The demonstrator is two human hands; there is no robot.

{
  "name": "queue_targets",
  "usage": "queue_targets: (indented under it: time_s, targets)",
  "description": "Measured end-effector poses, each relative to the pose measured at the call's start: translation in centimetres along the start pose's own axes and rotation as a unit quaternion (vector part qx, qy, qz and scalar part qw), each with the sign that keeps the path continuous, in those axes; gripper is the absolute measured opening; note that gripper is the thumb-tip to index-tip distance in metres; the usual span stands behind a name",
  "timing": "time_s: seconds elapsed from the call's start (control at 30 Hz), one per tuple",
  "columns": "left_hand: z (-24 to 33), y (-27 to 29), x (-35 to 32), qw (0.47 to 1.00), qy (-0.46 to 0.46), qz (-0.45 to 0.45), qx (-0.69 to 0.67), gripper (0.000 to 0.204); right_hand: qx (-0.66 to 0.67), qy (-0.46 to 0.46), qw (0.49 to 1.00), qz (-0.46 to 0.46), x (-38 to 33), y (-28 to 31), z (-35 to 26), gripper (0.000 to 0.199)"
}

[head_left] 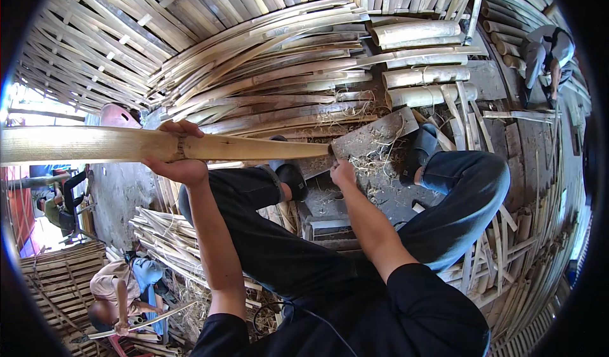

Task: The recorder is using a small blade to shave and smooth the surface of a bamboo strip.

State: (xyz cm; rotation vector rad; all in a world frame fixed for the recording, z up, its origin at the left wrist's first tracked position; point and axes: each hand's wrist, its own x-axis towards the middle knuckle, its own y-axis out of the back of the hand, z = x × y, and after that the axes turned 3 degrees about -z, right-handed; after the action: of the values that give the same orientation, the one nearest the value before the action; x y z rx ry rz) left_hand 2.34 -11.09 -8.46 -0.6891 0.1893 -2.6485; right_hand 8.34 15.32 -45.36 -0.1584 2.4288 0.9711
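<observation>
A long split bamboo strip (95,144) runs from the left edge of the view to the middle, pale and smooth with a darker node. My left hand (181,157) is wrapped round it at the node, thumb below and fingers over the top. At the strip's narrow right end, my right hand (344,173) is closed on what looks like a knife (332,152); only a little dark blade shows, against the strip's tip. Beneath the tip, between my feet, lies a worn wooden board (390,125) with curled shavings (377,160) on and around it.
Bamboo strips (266,78) are stacked ahead, beside wide split bamboo pieces (422,74). More thin strips (168,236) lie to my left. One person (120,287) handles a strip at lower left; others sit at far left (60,208) and upper right (547,55).
</observation>
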Motion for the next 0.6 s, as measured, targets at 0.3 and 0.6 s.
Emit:
queue_targets:
  time_s: [0.3,0.6]
  targets:
    - [0.5,0.6,0.2,1.0,-0.002,-0.004,0.01,0.081,0.027,0.02,0.999,-0.016,1.1,1.8,-2.2,0.035]
    - [2.5,0.7,-0.5,0.993,0.021,0.046,-0.102,0.073,-0.017,0.105,0.994,0.019,4.2,1.9,3.1,0.027]
